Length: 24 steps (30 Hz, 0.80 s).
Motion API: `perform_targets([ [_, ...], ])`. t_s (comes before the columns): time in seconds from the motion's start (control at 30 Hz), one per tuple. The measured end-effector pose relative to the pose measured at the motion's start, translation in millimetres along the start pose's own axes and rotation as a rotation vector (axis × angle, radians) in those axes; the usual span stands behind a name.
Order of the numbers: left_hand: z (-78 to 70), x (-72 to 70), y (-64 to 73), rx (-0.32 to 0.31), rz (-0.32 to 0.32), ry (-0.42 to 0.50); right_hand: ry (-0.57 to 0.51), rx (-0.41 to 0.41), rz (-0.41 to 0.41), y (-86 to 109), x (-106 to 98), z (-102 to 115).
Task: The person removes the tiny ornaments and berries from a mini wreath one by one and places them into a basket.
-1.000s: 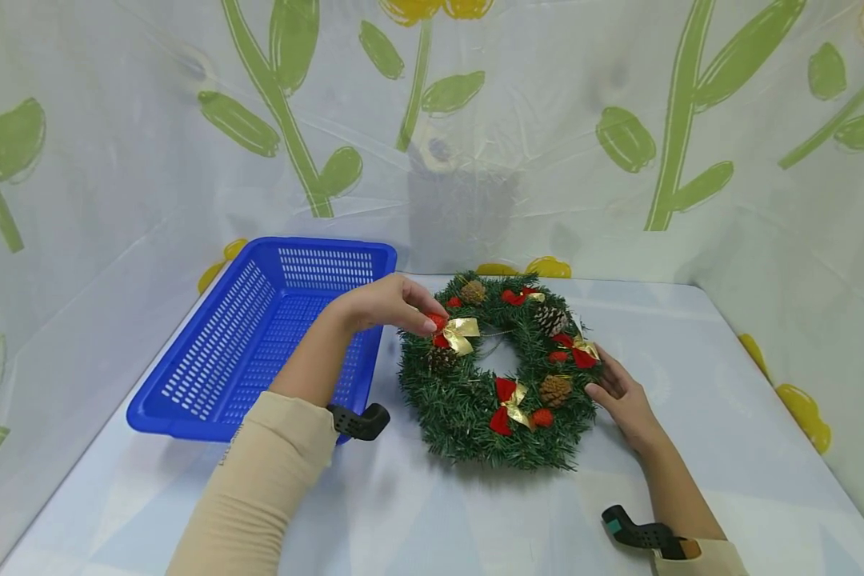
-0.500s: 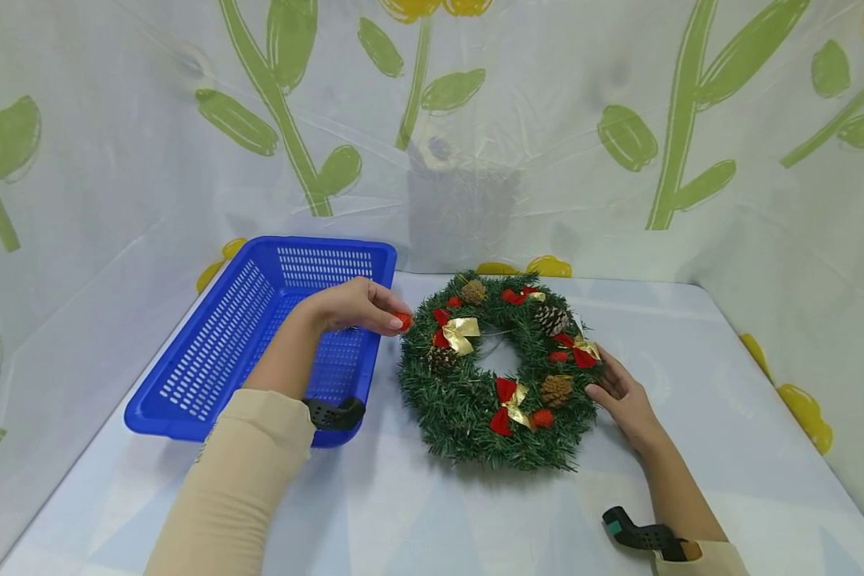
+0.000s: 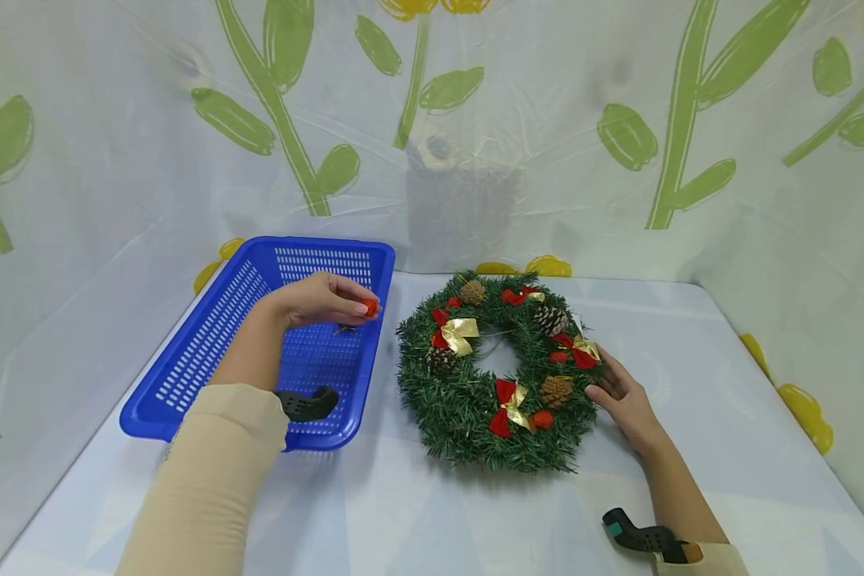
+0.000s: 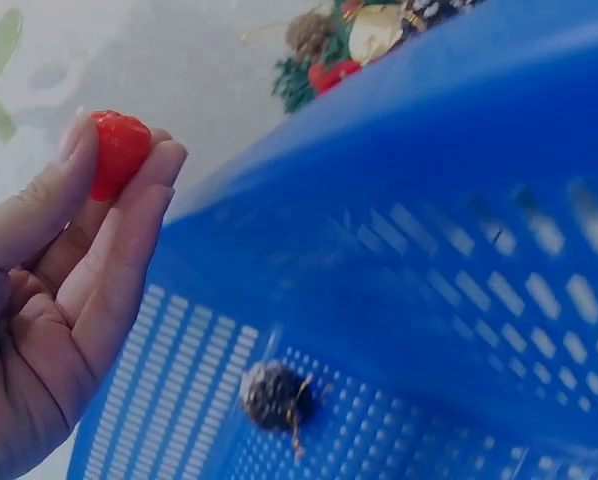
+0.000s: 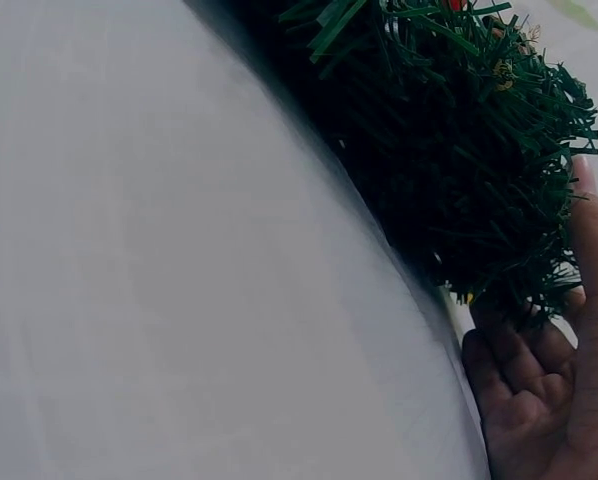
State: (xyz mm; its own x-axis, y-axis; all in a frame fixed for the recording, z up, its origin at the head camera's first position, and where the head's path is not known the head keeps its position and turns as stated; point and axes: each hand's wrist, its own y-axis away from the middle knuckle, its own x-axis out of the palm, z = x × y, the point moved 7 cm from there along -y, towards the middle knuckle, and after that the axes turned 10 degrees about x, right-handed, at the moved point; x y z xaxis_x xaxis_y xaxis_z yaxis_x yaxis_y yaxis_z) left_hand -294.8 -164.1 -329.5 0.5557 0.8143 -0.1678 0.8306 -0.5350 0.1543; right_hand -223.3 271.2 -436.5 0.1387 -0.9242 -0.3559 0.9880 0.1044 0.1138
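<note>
Between thumb and fingertips my left hand [image 3: 317, 300] pinches a small red berry ornament [image 4: 120, 155], held over the right side of the blue plastic basket [image 3: 324, 360]. A dark pine cone [image 4: 272, 396] with a gold tie lies on the basket floor below it. My right hand [image 3: 630, 404] holds the right outer edge of a green Christmas wreath [image 3: 468, 424], its thumb and fingers on either side of the edge. On the wreath are red and gold bows [image 3: 507, 406], brown and white-tipped pine cones, and other red berries [image 3: 542, 418].
The wreath lies flat on the pale table [image 3: 418, 520], just right of the basket. A white sheet [image 3: 547, 184] with green leaf prints hangs behind and at both sides. Black wrist cameras are strapped to both forearms.
My left hand has moved left with the red berry, from above the wreath's bow to over the basket. My right hand stays at the wreath's edge.
</note>
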Motion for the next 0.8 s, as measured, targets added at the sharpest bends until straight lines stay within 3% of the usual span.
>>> perform_targets([
  [0.27,6.6,-28.9,13.1,-0.018,-0.058,-0.005,-0.015,-0.008,0.0,0.1,-1,0],
  [0.4,13.6,-43.3,22.2,-0.026,-0.111,-0.048,-0.013,-0.01,0.004,-0.3,0,-1],
  [0.53,24.7,-55.8,28.7,-0.033,-0.182,-0.026,-0.01,0.008,0.0,0.1,0,-2],
  [0.8,52.0,-76.9,48.9,-0.151,-0.294,-0.021,-0.016,0.015,-0.003,0.4,0,-1],
])
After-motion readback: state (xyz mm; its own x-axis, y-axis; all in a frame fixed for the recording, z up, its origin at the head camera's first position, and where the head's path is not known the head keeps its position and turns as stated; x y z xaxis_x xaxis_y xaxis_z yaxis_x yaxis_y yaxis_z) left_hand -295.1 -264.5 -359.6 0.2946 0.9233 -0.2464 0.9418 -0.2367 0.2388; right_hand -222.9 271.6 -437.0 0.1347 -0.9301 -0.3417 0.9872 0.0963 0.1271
